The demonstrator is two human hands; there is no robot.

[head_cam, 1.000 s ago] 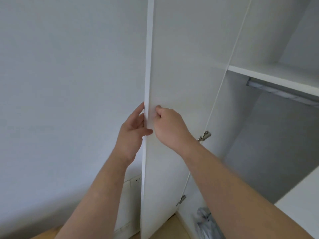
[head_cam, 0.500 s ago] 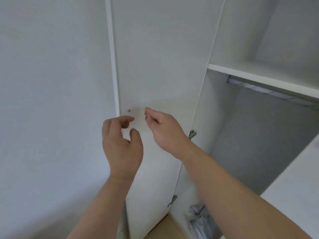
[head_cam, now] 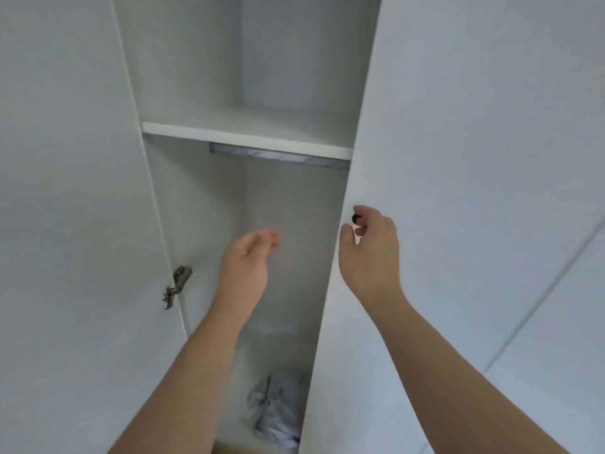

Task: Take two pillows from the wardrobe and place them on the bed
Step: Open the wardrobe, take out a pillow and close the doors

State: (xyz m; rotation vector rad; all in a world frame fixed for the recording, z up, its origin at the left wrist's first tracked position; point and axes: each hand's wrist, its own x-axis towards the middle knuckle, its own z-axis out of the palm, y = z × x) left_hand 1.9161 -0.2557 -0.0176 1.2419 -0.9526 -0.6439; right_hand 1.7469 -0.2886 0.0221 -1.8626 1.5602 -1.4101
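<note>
A white wardrobe stands in front of me with its left door [head_cam: 82,224] swung open and its right door [head_cam: 458,158] still across the opening. My right hand [head_cam: 370,253] pinches the small dark knob [head_cam: 355,219] at the right door's edge. My left hand [head_cam: 245,267] hovers in the opening, fingers loosely curled, holding nothing. A crumpled grey-white bundle [head_cam: 278,411], fabric or a bag, lies on the wardrobe floor. No pillow is recognisable and the bed is out of view.
A white shelf [head_cam: 245,139] crosses the upper part of the wardrobe, with a metal hanging rail [head_cam: 278,157] just under it. A metal hinge [head_cam: 176,285] sits on the left door's inner edge. The space between shelf and floor holds no hanging clothes.
Both hands let go of the left door, which swung fully open. My view turned right; my right hand took the right door's knob and my left hand moved into the opening.
</note>
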